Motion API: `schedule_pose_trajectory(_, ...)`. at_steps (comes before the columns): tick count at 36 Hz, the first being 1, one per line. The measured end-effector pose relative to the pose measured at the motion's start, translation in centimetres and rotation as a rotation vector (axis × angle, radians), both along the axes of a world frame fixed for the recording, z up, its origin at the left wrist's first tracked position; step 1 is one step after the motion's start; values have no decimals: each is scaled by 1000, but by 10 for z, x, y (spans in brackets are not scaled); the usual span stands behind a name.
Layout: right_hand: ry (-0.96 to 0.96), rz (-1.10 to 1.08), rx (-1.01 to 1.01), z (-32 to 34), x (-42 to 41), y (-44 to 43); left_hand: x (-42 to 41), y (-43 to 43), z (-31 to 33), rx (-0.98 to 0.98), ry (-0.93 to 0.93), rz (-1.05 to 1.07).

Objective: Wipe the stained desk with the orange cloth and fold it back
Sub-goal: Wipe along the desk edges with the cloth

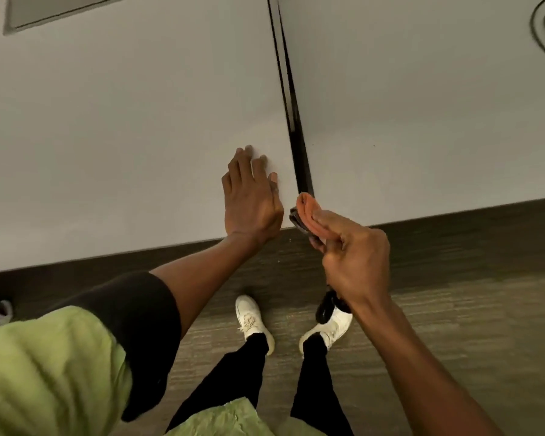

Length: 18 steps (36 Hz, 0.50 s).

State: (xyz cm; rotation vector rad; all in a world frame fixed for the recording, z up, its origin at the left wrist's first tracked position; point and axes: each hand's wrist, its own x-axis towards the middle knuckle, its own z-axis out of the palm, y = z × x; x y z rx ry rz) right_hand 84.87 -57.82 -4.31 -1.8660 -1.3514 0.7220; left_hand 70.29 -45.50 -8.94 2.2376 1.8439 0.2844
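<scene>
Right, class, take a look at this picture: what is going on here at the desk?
A person stands at a white desk. Their left hand lies flat on the desktop near the front edge, beside the dark gap between two desk sections. Their right hand holds a bunched orange cloth just off the desk's edge, not touching the surface. No stain is clearly visible from here.

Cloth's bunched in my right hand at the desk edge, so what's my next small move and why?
Probably carry the cloth forward onto the desk and press it flat. The right hand holds it off the surface at the front edge, while the left hand lies flat on the top, bracing. I can't make out a stain.
</scene>
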Motion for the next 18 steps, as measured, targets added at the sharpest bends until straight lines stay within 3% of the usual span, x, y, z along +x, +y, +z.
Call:
schedule_pose_trajectory(5, -113, 27, 218, 24, -2, 63, -9, 1, 2, -24, -101, -21)
schedule_pose_trajectory(9, -237, 131, 271, 22, -15, 124, -34, -1, 11, -103, -305, -53)
schedule_pose_trajectory(14, -409, 355, 129, 10, -41, 157, -111, -14, 10, -124, -178, -63)
schedule_pose_trajectory(18, -467, 358, 156, -5, -58, 138, -177, -20, 3, -105, -47, -3)
